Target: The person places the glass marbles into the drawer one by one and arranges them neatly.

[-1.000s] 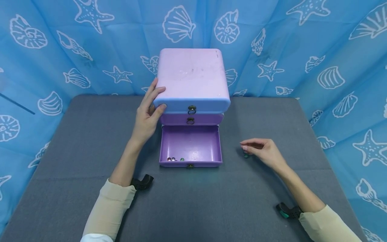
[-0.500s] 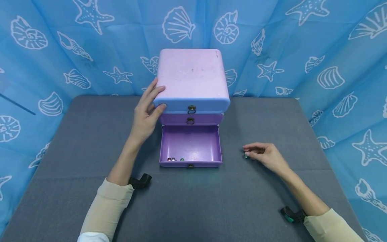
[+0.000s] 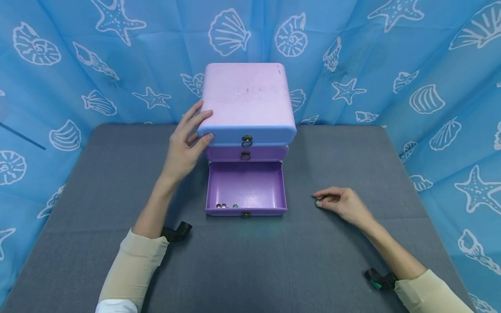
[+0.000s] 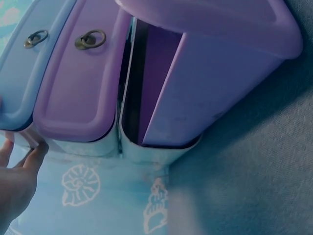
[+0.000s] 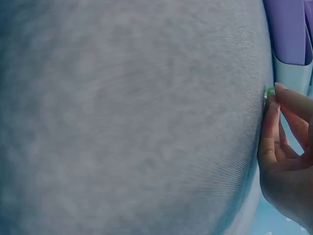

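In the head view, my left hand [image 3: 184, 148] rests against the left front corner of a small chest of drawers [image 3: 246, 93], thumb on the blue front and fingers along the upper edge. Its bottom purple drawer [image 3: 246, 187] is pulled out. Inside, near the front wall, lie a green marble [image 3: 235, 206] and a pair of reddish or clear ones [image 3: 221, 205]. Right of the chest, my right hand [image 3: 344, 205] pinches a small green marble [image 5: 269, 92] between thumb and fingertips, close to the table. My fingers partly cover that marble.
The blue drawer front [image 3: 219, 136] and the middle purple drawer [image 3: 266, 154] are closed, each with a ring pull. A grey cloth covers the table [image 3: 250, 265]. A blue curtain with shell prints [image 3: 344, 52] hangs behind. Each wrist wears a black camera mount [image 3: 177, 232].
My right hand has dropped lower, and its thumb and fingers have come together on the green marble. My left forearm has drifted slightly left, with the hand still at the chest's corner.
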Action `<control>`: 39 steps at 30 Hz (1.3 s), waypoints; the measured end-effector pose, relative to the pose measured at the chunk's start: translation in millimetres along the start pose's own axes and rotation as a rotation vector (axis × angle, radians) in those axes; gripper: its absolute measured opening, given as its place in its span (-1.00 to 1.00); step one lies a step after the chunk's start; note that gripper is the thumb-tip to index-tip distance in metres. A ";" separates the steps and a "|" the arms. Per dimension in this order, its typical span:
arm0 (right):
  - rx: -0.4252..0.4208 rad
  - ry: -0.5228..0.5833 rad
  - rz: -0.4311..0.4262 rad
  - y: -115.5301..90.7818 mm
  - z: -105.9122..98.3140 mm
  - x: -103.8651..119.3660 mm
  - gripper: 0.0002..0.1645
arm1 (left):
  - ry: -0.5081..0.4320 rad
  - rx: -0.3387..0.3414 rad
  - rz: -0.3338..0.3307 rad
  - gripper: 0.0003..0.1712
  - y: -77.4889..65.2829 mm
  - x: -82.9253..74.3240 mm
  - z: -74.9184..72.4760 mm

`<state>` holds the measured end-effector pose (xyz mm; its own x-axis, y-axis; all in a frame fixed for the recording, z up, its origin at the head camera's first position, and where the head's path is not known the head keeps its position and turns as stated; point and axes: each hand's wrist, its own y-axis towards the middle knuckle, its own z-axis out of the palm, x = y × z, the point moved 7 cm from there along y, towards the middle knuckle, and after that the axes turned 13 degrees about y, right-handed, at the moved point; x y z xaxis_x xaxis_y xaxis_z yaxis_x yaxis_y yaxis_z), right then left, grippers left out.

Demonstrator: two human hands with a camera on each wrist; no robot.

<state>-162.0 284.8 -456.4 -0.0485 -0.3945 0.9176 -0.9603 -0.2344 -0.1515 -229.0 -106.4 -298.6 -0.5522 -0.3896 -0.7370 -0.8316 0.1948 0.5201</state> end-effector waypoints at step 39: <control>0.075 0.270 0.035 15.5 20.3 24.8 -0.66 | 0.062 0.043 0.011 -0.50 1.2 -1.8 -1.8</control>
<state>-172.5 253.4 -443.4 -0.1624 -0.1551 0.9745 -0.9342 -0.2936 -0.2024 -228.8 -107.1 -295.9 -0.5580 -0.4419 -0.7024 -0.8278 0.2376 0.5082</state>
